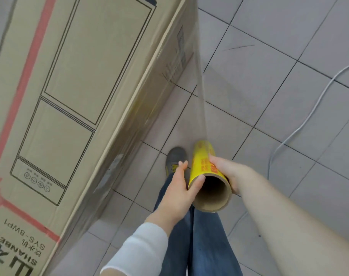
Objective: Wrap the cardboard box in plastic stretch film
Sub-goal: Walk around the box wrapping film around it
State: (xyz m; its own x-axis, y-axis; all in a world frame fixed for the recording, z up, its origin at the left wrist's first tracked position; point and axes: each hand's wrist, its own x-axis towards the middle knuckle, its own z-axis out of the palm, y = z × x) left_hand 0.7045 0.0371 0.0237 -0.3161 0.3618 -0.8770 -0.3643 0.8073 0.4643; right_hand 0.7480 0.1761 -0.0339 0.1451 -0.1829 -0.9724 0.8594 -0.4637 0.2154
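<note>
A tall cardboard box with black line drawings and a red border fills the left half of the view. Clear stretch film runs taut from the box's far right corner down to a yellow roll on a brown cardboard core. My left hand holds the roll's left side, thumb on the core's rim. On the roll's right side my right hand grips it with curled fingers. The roll's open end faces me.
Grey floor tiles spread to the right of the box. A white cable snakes across them at the right. My jeans legs and a grey shoe stand close beside the box's lower edge.
</note>
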